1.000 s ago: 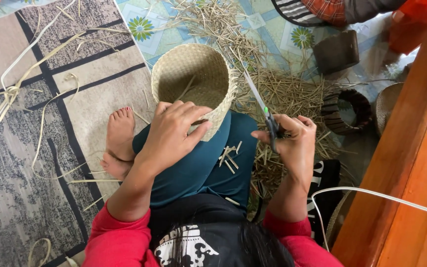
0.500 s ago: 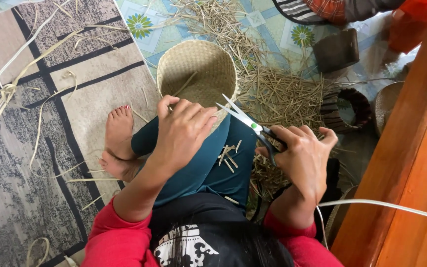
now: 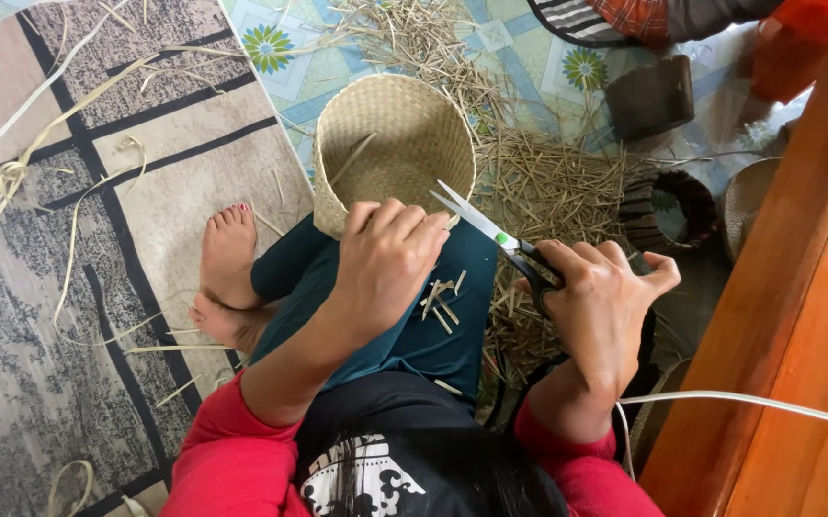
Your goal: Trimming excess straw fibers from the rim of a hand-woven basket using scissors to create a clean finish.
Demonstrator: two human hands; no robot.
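**Q:** What does each of your hands hold, and where is the work?

**A:** My left hand (image 3: 390, 254) has its fingers curled over the near rim of the woven basket (image 3: 395, 144), which lies on its side against my knee, mouth towards me. My right hand (image 3: 605, 306) is closed round the handles of the scissors (image 3: 495, 235), blades parted, tips just beside the rim.

**Q:** How will the basket handle?

**A:** I judge it light and springy: thin plaited strips, stiff enough to keep shape, easily crushed. The rim is the firmest place to take hold. Cut ends (image 3: 442, 302) lie on my lap, with straw litter (image 3: 548, 182) on the floor beyond.

**Q:** What differs from half a second ago?

**A:** The scissors point more steeply towards the rim, and my left hand has hardly shifted.
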